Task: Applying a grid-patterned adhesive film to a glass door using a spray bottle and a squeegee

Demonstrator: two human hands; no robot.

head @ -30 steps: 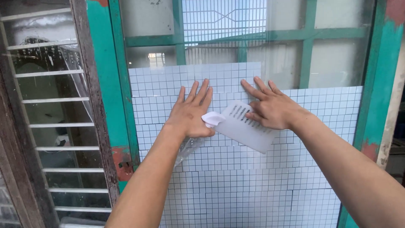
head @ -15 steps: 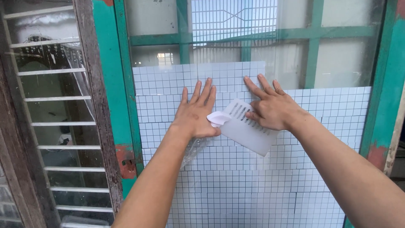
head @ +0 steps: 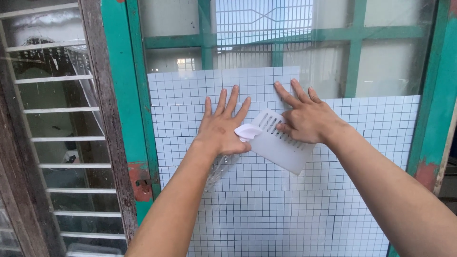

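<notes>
My left hand [head: 220,127] lies flat with fingers spread on a white grid-patterned film [head: 266,204] stuck to the window glass. Its thumb and palm pin a crumpled clear backing sheet [head: 222,167], which hangs below the hand; a white scrap [head: 246,131] shows at the thumb. My right hand [head: 308,116] presses the film just to the right, its fingers pointing up-left. It holds a white slotted plastic scraper [head: 282,147] against the film. The two hands are almost touching.
A teal wooden window frame [head: 124,104] borders the pane on the left, and another teal upright [head: 437,109] on the right. Beyond a weathered brown post [head: 102,119] at far left are glass louvre slats [head: 52,138]. Bare glass [head: 390,66] shows above the film.
Both hands stay pressed on the film in nearly the same spots; the scraper has shifted only slightly.
</notes>
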